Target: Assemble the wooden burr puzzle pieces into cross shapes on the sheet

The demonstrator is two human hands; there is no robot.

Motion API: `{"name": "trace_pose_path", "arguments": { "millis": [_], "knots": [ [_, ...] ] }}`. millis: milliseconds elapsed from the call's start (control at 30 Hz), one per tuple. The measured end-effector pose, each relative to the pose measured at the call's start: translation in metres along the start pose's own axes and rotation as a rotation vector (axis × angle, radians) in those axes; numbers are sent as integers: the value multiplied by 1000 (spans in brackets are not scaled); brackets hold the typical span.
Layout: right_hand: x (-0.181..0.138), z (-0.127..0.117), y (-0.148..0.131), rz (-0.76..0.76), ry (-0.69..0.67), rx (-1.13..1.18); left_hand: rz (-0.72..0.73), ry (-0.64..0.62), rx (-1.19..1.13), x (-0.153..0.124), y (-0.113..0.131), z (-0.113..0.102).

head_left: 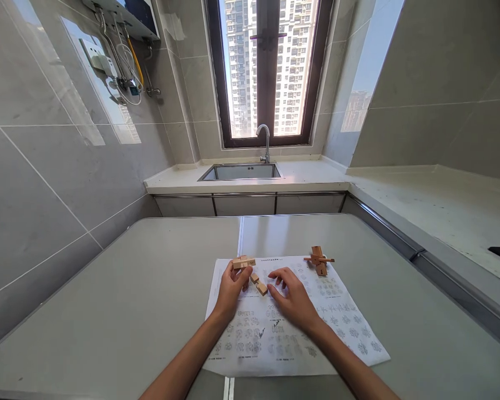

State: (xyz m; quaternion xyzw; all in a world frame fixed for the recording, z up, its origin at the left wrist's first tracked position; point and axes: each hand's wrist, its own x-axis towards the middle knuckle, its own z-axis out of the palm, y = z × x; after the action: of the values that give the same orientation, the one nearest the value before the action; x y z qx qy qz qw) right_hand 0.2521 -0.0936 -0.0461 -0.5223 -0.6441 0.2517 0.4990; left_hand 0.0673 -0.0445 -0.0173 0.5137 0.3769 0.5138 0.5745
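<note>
A printed instruction sheet [316, 328] lies flat on the grey table [129, 300]. My left hand [230, 290] holds up a pale wooden puzzle assembly [244, 261] of crossed bars by its lower part. A loose pale wooden piece [259, 284] lies on the sheet between my hands. My right hand [292, 297] rests palm down on the sheet, fingers spread, its fingertips just right of that loose piece. A darker, assembled wooden burr puzzle [319, 260] stands at the sheet's far right corner, apart from both hands.
Beyond the table runs a white counter [308, 178] with a steel sink [241, 172] and tap [266, 141] under a window. A second counter [441, 205] runs along the right wall. Tiled wall stands on the left.
</note>
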Motion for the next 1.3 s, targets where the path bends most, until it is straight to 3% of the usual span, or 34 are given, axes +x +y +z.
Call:
{"name": "trace_pose_path", "arguments": {
  "millis": [233, 600, 933, 1300],
  "knots": [
    [-8, 4, 5, -80, -171, -128, -7, 39, 13, 2, 0, -4],
    [-5, 2, 0, -70, -147, -91, 52, -90, 147, -3, -3, 2],
    [4, 1, 7, 267, -64, 462, 162, -138, 486, -7, 2, 2],
    [4, -6, -1, 275, 28, 488, 368, -286, 734, -13, -3, 1]
  ]
}}
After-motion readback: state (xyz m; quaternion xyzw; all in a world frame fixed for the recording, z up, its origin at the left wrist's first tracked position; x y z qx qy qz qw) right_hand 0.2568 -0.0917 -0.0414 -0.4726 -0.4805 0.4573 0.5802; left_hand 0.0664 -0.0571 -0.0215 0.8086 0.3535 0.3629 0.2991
